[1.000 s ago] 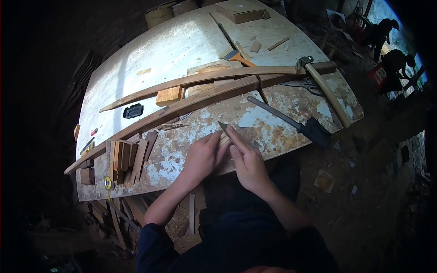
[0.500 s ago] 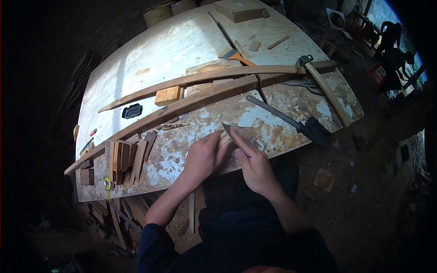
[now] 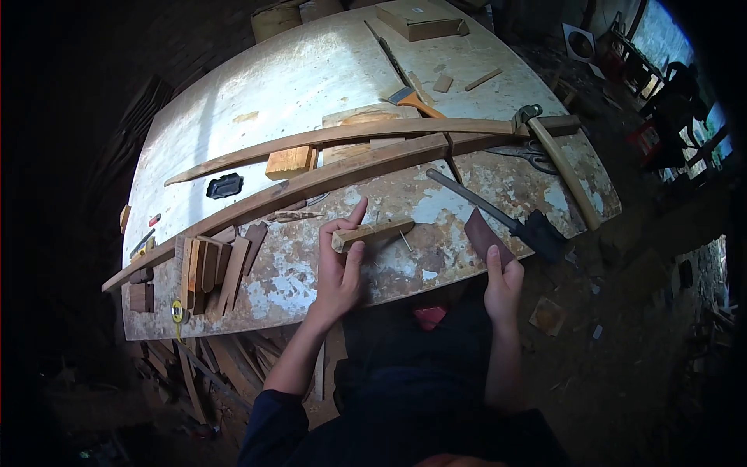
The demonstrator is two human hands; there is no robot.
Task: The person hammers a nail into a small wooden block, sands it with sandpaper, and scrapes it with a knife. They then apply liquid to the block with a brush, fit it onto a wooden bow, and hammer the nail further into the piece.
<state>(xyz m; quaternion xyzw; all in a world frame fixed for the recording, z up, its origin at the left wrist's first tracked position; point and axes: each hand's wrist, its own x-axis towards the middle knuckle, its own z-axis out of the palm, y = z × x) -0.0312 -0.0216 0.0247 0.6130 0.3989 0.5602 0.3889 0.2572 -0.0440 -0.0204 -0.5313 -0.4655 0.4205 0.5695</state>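
My left hand [image 3: 340,268] grips a small wooden block [image 3: 375,233] between thumb and fingers, its index finger raised. Two thin nail-like pins stick out of the block, which is held above the paint-worn table [image 3: 296,288]. Off to the right, my right hand [image 3: 503,288] pinches a piece of reddish-brown sandpaper [image 3: 486,235], thumb on its near face. The sandpaper is apart from the block. Just beyond it lies a dark-handled file [image 3: 475,194], its handle near the table's front right edge.
Two long curved wooden beams [image 3: 311,187] cross the table. A hammer [image 3: 564,163], scissors [image 3: 537,158], a paintbrush [image 3: 412,100] and a black tray [image 3: 225,186] lie around them. Wooden offcuts [image 3: 206,272] stand at left by a tape measure [image 3: 179,311]. A cardboard box [image 3: 420,22] sits at the back.
My hands have moved apart. The right hand has drawn the sandpaper away to the right, and the left hand now shows the wooden block lifted and turned, with its pins visible.
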